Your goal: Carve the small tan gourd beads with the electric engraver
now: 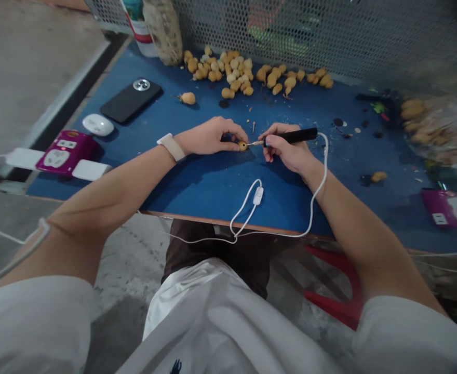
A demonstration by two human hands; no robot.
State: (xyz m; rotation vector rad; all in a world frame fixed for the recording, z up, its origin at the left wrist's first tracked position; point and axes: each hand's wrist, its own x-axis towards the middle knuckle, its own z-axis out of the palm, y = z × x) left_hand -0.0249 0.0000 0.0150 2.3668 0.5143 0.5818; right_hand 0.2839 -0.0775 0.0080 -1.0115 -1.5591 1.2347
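Note:
Between thumb and fingers, my left hand (217,136) pinches a small tan gourd (243,146) just above the blue table. A dark spot shows on the gourd's surface. My right hand (285,148) is closed round a black pen-like tool (296,136) that looks like a soldering or wood-burning iron. Its thin metal tip points left and reaches the gourd, or stops very close to it. From the tool's back end a white cable (325,171) loops down to an inline switch (258,196) lying near the table's front edge.
Many small gourds (234,70) lie along the back, beside a perforated metal panel (252,31). At left are a black phone (132,100), a white case (98,124) and a purple power socket (67,151). A plastic bag (446,130) of gourds sits at right.

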